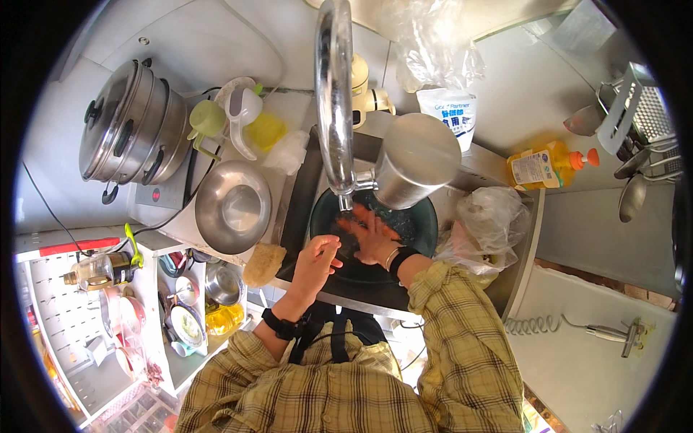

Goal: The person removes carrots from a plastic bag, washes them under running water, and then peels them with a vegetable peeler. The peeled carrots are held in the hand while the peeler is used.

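Observation:
My right hand (374,241) reaches down into a dark green basin (429,230), its fingers spread over orange-red pieces (389,233) in water. What these pieces are is too blurred to tell. To the left, my left hand (318,258) hovers at the basin's near left rim with loosely curled fingers and nothing visible in them. The basin stands in a sink (293,208). Above it, the spout of a chrome faucet (334,97) points downward, and a metal cylinder (417,162) is attached to its side.
Left of the sink are a steel bowl (208,208), a loofah sponge (263,265) and a stacked steamer pot (130,130). Crumpled plastic bags (490,224) lie at the right. Behind stand a white pouch (449,111) and an orange pump bottle (541,166).

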A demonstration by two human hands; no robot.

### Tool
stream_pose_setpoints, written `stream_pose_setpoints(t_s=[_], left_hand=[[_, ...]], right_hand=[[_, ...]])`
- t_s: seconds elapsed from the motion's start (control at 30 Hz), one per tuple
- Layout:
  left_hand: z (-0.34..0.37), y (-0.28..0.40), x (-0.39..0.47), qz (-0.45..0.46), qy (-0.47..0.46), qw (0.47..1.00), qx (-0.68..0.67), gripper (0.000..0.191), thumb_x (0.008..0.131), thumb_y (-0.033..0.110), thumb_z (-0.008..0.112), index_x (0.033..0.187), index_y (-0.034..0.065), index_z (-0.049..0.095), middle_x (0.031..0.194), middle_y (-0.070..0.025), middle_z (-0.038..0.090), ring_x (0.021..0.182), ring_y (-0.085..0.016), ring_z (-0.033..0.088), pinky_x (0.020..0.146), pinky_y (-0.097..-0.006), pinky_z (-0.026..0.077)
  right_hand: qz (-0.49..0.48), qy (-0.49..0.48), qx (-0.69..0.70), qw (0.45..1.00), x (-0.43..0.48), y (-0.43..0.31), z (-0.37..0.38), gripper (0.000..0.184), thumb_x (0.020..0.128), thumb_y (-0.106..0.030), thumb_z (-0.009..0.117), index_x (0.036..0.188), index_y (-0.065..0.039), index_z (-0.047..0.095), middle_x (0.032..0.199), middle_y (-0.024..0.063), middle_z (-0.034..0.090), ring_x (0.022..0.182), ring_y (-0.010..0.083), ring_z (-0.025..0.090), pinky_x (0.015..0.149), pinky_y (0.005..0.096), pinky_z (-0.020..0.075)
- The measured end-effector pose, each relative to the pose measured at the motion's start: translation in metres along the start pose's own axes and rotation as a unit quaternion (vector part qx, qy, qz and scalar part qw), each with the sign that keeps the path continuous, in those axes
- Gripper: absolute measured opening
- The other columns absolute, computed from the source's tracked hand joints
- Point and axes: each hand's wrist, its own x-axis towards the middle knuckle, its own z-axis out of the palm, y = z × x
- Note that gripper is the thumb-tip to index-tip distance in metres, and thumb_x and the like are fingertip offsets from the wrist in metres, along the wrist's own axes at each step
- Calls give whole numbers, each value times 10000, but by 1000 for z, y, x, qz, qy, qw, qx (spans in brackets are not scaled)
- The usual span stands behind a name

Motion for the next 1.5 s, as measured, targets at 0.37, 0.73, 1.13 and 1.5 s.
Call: stream_pose_setpoints(t_s=[0.37,0.73,1.13,1.5], left_hand=[[-16,-4,10,-63,-44,996,-49,730,1041,620,277,1123,13,675,1103,-112,712,770,-146,671,685,-255,487],[-7,-7,11,-110,-24,994,-9,838,1002,703,196,1255,20,611,1178,-135,684,884,-184,664,799,-303,488],[38,-42,30,-230,-77,968,-61,584,1031,536,448,1402,86,416,1343,-117,524,1141,-239,576,964,-425,480],[67,-23,36,-130,-23,961,-245,385,1095,407,349,1278,93,476,1000,-60,613,893,-162,615,809,-329,536]], right_hand=[[9,48,-123,991,9,23,32,645,950,-272,561,1550,-249,323,1593,192,250,1452,498,209,1037,721,297],[54,46,-118,990,30,7,40,581,782,-362,755,1297,-133,614,1520,259,351,1378,440,397,1007,637,409],[12,-131,617,776,-57,4,-35,508,969,-417,428,1298,-32,466,947,43,535,761,133,569,641,268,477],[13,-17,738,674,-119,-14,-31,484,1060,-492,377,1215,-50,498,938,90,614,767,155,605,678,311,533]])
